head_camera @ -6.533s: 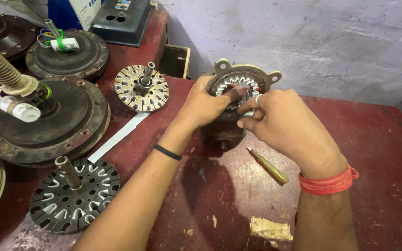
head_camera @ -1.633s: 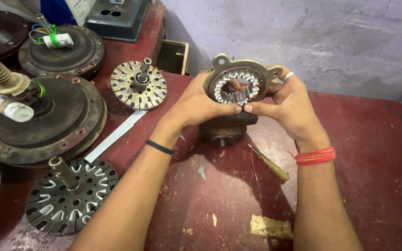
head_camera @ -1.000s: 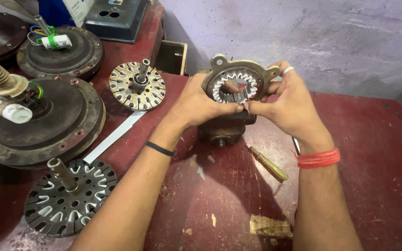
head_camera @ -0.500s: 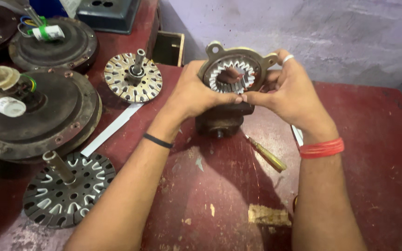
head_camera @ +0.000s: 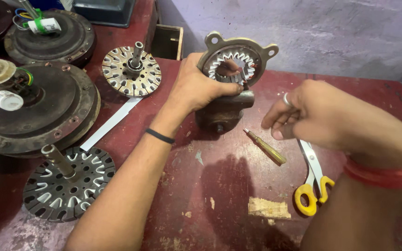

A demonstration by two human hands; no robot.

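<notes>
Stator housing (head_camera: 236, 60) sits upright on the dark red table (head_camera: 201, 195), near the back edge by the wall, its toothed ring facing me. My left hand (head_camera: 196, 86) is wrapped around its left side, thumb lying across the lower rim, fingers curled behind: firm grasp on the housing. Slot teeth show white insulation around the bore.

My right hand (head_camera: 322, 114) is off the part, hovering to its right above the table. Fingers loosely curled toward each other, ring on one finger; motion blur, so I cannot tell whether anything is pinched between them. Red band at that wrist, black band on the left wrist.

Brass-handled screwdriver (head_camera: 265, 146) lies flat just in front of the housing, tip pointing at its base. Yellow-handled scissors (head_camera: 313, 179) lie under my right hand, partly hidden by it.

Left side of the table: slotted rotor disc with shaft (head_camera: 131, 69) behind, a white strip (head_camera: 110, 123) running down from it, a dark laminated stator disc with shaft (head_camera: 68, 183) in front, and two round fan motor bodies (head_camera: 43, 111) with wires at the far left.
</notes>
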